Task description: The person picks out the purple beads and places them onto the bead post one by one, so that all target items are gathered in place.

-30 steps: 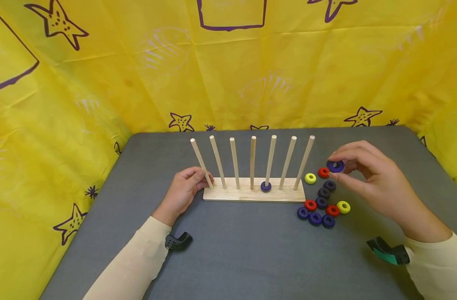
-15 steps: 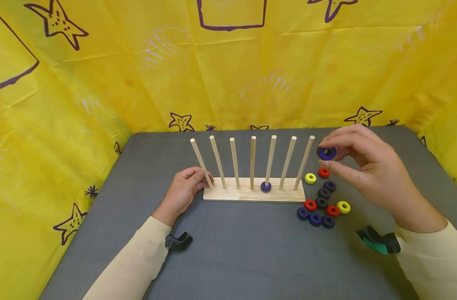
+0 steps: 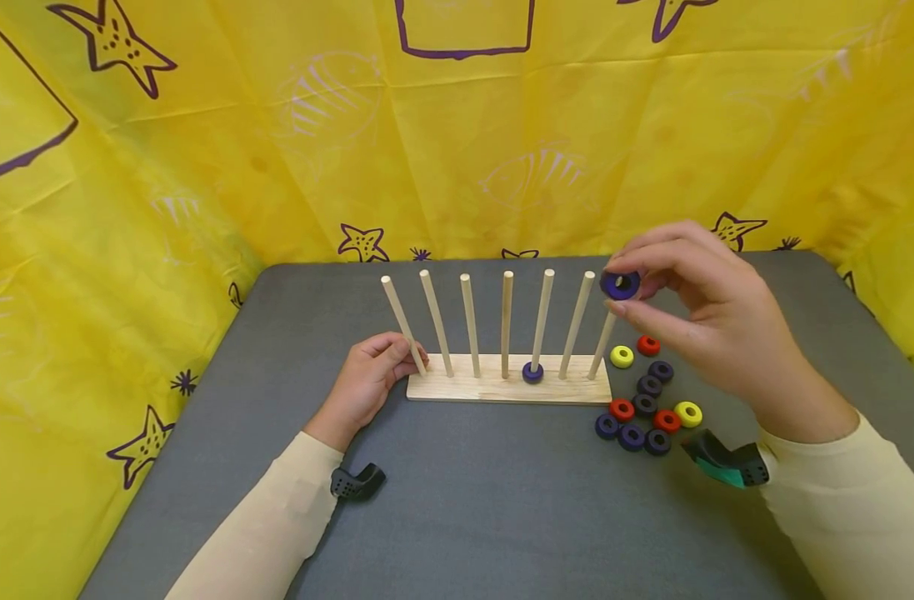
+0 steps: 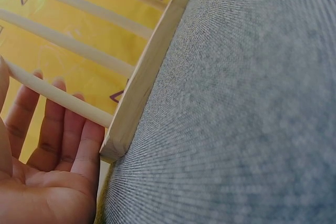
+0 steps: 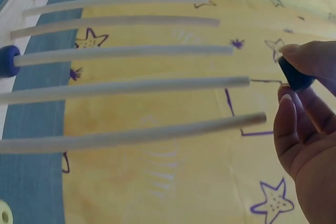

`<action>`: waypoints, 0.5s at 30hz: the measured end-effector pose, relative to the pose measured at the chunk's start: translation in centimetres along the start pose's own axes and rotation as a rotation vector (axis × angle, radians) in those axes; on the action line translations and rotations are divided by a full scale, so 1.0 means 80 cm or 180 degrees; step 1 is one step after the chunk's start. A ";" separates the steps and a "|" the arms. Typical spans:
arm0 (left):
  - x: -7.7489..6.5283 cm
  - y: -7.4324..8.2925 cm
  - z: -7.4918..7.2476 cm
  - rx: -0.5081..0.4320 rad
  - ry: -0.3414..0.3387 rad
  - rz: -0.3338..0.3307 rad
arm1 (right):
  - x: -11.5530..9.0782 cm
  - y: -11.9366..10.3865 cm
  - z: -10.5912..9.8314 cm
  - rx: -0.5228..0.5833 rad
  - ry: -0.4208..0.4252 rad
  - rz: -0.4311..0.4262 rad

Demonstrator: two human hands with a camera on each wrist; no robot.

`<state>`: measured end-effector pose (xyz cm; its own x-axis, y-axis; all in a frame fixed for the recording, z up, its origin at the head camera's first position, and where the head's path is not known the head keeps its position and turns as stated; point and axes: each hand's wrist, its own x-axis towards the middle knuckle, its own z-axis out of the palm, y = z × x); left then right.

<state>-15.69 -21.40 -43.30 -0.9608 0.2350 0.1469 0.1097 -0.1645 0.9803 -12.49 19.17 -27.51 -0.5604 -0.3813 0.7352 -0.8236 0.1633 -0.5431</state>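
Note:
A wooden peg stand [image 3: 471, 388] with a row of several upright pegs stands on the table. A blue ring [image 3: 532, 378] sits at the foot of its fifth peg from the left. My left hand [image 3: 362, 383] holds the stand at its leftmost peg [image 4: 63, 97], thumb on one side and fingers behind. Between thumb and fingertips, my right hand [image 3: 715, 321] pinches another blue ring [image 3: 609, 288], raised near the top of the rightmost peg [image 3: 603, 343]. In the right wrist view, this held ring [image 5: 296, 75] is apart from the peg tips.
Right of the stand lie loose rings: several dark blue ones [image 3: 631, 445], red ones such as the front red ring [image 3: 659, 422], and two yellow ones, one a near yellow ring [image 3: 680, 417]. The grey table [image 3: 457, 500] ends at a yellow patterned cloth [image 3: 457, 167].
My right hand has moved left and up with the blue ring, from above the loose rings to the rightmost peg's top. My left hand and the stand have stayed put.

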 end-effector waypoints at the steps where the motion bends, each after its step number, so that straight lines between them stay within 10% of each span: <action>1: 0.000 0.000 0.000 0.0004 -0.0002 -0.0003 | 0.002 -0.001 0.002 -0.0015 -0.0004 0.0005; 15: -0.001 0.001 -0.001 0.0081 -0.0024 -0.0032 | 0.031 0.008 0.016 -0.0170 -0.0095 0.0188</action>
<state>-15.65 -21.52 -43.22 -0.9599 0.2438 0.1381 0.1067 -0.1378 0.9847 -14.27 17.16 -26.56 -0.6060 -0.3964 0.6897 -0.7931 0.2342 -0.5622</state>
